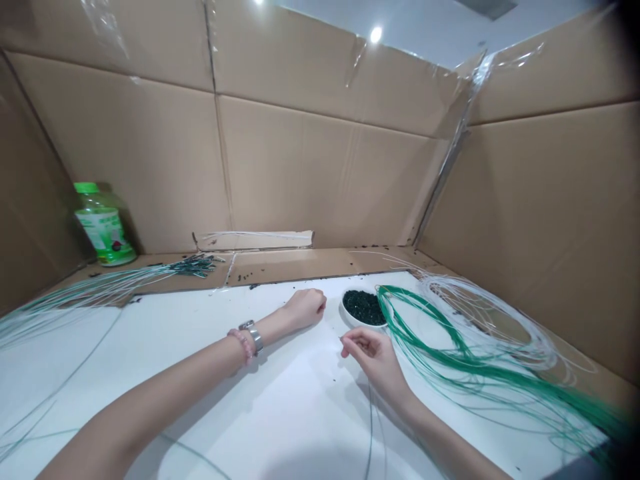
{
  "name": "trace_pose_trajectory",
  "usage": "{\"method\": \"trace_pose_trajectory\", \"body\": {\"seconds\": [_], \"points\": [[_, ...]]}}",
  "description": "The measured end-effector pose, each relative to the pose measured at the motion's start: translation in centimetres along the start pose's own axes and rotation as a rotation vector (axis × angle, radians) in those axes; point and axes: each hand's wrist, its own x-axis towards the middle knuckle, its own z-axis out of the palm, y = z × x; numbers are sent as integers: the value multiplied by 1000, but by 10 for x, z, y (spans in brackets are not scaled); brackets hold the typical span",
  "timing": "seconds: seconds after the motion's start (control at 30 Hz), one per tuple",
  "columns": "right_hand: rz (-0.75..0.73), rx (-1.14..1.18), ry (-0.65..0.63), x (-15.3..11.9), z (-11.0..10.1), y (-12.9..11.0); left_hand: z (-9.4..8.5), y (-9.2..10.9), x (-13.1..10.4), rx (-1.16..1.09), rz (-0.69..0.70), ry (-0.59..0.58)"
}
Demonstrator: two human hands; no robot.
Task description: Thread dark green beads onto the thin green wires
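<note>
My right hand (373,353) is closed in a pinch on a thin green wire (370,427). A short tip sticks out past the fingertips, and the long tail hangs down below the palm toward me. Just beyond this hand stands a round white bowl (346,316) filled with small dark green beads (364,307). My left hand (306,309), with a watch (251,335) and a pink bracelet (242,347) at the wrist, rests on the white tabletop (270,413) left of the bowl. Its fingers are curled closed, and whatever they hold, if anything, is hidden.
Coils of green wire (430,333) and white wire (515,320) spread along the right side. A bundle of beaded wires (195,265) lies at the back left, near a green-capped bottle (105,230). Cardboard walls (320,173) enclose the table; dark bits lie scattered along the back.
</note>
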Motion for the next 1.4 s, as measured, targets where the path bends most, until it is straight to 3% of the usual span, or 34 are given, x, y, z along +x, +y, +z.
{"method": "trace_pose_trajectory", "body": {"seconds": [0.13,0.27,0.4,0.5,0.67,0.87,1.17,1.3,1.4], "points": [[-60,-51,-10,4,1,-8,-1,9,0,-157,-33,23],[-117,-104,-23,4,0,-27,-21,13,-10,-443,-43,139],[-190,-170,-41,-7,6,-54,-58,26,-40,-853,-39,407],[-262,-208,-80,-22,22,-74,-82,51,-75,-1179,-25,661],[-436,-314,-160,-46,58,-96,-100,94,-124,-1528,-33,881],[-540,-356,-154,-58,76,-112,-105,102,-149,-1714,-37,966],[-645,-379,-94,-65,82,-117,-104,106,-154,-1731,42,992],[-632,-357,-61,-61,74,-120,-111,94,-158,-1636,60,944],[-603,-299,31,-37,60,-131,-117,72,-171,-1550,35,948]]}}
